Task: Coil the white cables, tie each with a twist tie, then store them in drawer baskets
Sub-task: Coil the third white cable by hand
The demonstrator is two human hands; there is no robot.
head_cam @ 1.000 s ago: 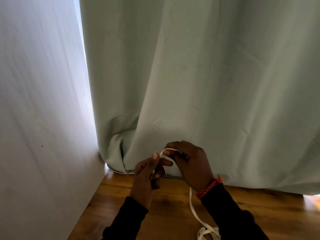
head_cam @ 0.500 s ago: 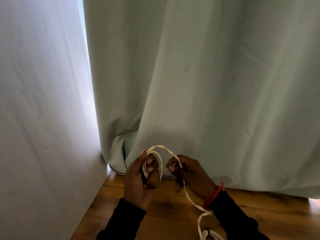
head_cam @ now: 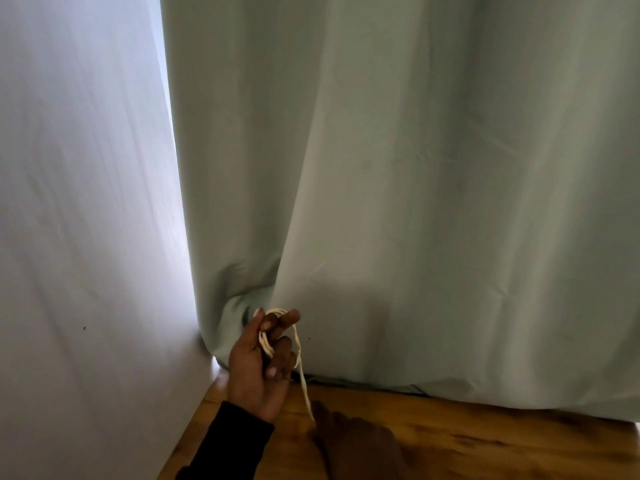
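White cable [head_cam: 265,342] loops lie wound over the fingers of the left hand [head_cam: 261,368], which is raised in front of the pale green curtain [head_cam: 415,202] with its fingers curled round the small coil and the thumb pressing the strands near the top. From the coil one free strand runs down and to the right, toward the right hand [head_cam: 356,445]. That hand sits low over the wooden tabletop [head_cam: 485,445], dark and motion-blurred; the strand reaches its fingertips, but whether the fingers pinch the cable or merely lie beside it cannot be told, nor how far they are spread. A black sleeve [head_cam: 228,445] covers the left forearm up to the wrist. The curtain hangs down to the back edge of the tabletop, and a white wall [head_cam: 79,237] closes the left side, with bright light showing in the gap between wall and curtain.
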